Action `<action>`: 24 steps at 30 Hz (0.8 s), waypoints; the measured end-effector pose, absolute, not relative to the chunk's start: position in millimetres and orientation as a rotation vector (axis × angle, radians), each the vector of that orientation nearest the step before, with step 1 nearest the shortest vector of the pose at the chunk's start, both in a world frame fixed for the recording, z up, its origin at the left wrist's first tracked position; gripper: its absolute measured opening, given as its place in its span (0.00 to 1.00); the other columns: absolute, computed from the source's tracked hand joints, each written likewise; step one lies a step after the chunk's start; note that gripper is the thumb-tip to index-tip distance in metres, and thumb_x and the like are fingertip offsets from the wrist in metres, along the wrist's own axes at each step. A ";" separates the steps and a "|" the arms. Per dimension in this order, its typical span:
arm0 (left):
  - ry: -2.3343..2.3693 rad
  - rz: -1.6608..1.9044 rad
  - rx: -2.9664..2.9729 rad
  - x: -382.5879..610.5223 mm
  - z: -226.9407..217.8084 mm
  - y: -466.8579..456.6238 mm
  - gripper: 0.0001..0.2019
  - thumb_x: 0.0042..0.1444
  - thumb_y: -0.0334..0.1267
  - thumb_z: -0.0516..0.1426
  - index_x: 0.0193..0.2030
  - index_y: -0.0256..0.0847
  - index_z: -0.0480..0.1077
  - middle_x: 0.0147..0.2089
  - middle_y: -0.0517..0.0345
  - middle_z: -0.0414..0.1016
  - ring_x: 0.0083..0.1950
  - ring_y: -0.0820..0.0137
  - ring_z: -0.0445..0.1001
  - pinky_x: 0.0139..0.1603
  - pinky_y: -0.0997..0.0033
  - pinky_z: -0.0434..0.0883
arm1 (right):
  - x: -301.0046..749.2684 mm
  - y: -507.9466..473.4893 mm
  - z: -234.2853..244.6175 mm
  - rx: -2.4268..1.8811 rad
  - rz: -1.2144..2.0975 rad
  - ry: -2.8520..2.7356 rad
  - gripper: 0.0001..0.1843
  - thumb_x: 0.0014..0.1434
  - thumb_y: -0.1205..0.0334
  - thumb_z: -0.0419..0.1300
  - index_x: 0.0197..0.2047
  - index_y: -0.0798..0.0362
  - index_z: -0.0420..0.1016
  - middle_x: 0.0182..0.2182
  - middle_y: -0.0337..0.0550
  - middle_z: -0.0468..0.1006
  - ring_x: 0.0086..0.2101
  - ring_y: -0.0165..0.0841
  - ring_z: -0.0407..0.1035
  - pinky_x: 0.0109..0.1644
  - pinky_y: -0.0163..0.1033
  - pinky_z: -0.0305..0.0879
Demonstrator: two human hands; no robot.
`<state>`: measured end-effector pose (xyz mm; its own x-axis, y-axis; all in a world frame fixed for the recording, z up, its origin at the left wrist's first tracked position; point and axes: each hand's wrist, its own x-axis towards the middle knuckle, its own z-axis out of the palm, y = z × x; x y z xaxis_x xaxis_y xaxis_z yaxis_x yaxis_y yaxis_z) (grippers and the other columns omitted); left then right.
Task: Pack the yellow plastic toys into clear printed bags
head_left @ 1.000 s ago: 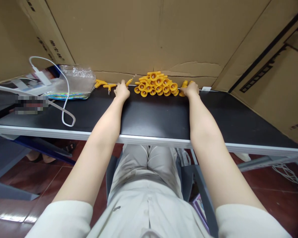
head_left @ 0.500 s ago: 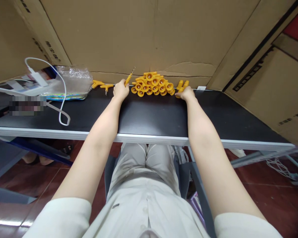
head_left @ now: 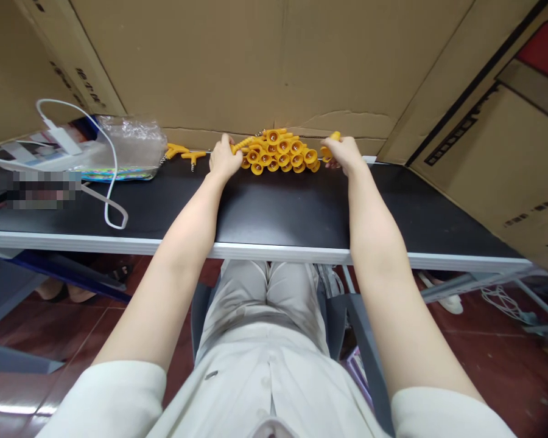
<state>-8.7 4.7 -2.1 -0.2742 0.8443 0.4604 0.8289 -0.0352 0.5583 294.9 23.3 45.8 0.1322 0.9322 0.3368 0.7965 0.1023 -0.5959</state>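
Observation:
My left hand (head_left: 224, 159) is closed around a yellow corkscrew (head_left: 243, 145) with a ribbed shaft, its metal spiral tip pointing right over the pile's back edge. Just right of it lies a stacked pile of yellow bell-shaped pieces (head_left: 283, 161), open ends facing me, with metal glinting inside several. At the pile's right end my right hand (head_left: 346, 152) grips a yellow bell-shaped piece (head_left: 326, 152); its fingers partly cover that piece. Two yellow T-shaped corkscrew handles with metal spirals (head_left: 193, 157) lie left of my left hand.
Clear plastic bags (head_left: 132, 146) and a white cable (head_left: 114, 158) with a plug lie on the left of the black table (head_left: 278, 213). Cardboard walls (head_left: 237, 67) stand behind and to the right. A small white piece (head_left: 369, 159) lies right of my right hand.
The corkscrew in my left hand has tipped from steeply upright toward the right, over the pile. My right hand has lifted slightly and turned, now with a yellow bell-shaped piece in its fingers.

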 end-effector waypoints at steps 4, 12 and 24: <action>2.139 1.213 1.902 -7.1 1.2 -0.5 0.29 0.57 0.36 0.59 0.67 0.48 0.71 0.54 0.44 0.81 0.63 0.45 0.78 0.65 0.44 0.74 | 281.2 8.8 51.4 -1.622 0.672 -1.710 0.18 0.74 0.57 0.57 0.54 0.63 0.80 0.40 0.58 0.85 0.41 0.42 0.84 0.52 0.49 0.79; 2.149 1.177 1.955 -4.8 3.6 -3.8 0.25 0.60 0.36 0.58 0.66 0.48 0.72 0.57 0.44 0.81 0.63 0.47 0.78 0.65 0.46 0.73 | 271.0 2.5 46.8 -1.581 0.685 -1.711 0.16 0.76 0.62 0.56 0.55 0.67 0.77 0.40 0.61 0.85 0.39 0.37 0.82 0.50 0.43 0.75; 2.002 1.098 2.187 -0.1 5.5 -9.1 0.23 0.60 0.35 0.59 0.63 0.46 0.74 0.55 0.47 0.81 0.62 0.49 0.77 0.66 0.50 0.72 | 264.6 14.2 54.9 -1.601 -0.024 -2.113 0.19 0.61 0.60 0.71 0.54 0.56 0.79 0.58 0.60 0.77 0.63 0.55 0.70 0.71 0.59 0.66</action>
